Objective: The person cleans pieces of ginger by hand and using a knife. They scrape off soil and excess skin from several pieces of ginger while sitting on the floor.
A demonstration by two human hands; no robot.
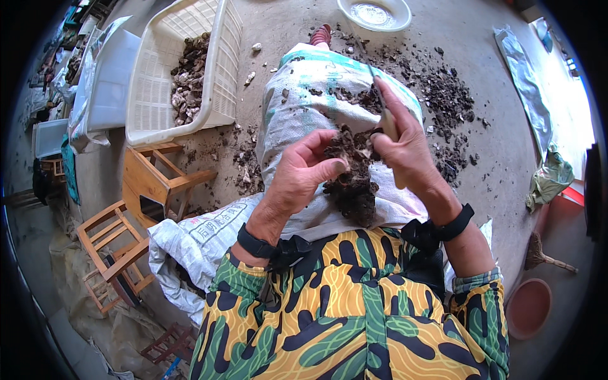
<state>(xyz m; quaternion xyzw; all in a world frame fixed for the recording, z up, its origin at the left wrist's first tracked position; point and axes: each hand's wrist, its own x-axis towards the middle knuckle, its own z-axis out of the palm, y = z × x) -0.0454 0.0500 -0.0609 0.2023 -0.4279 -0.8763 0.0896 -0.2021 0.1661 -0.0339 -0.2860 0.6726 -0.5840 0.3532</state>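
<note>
My left hand (303, 164) grips a dark, rough, crusted clump (354, 190) by its left side, thumb and fingertips against it. The clump hangs over my lap and shows small pale patches. My right hand (403, 142) is closed around the pale handle (389, 124) of a knife, its thin blade (368, 61) pointing away from me. The right thumb is close against the clump's upper right side; whether it presses on it is hard to tell. A white woven sack (304, 95) covers my legs, with dark crumbs (365, 99) lying on it.
A white plastic basket (223, 61) at the left contains dark and whitish chunks (190, 80). Dark debris (446, 99) litters the floor on the right. A pale basin (403, 19) stands ahead. Wooden stools (147, 183) lie at the left; a reddish basin (528, 308) is at the right.
</note>
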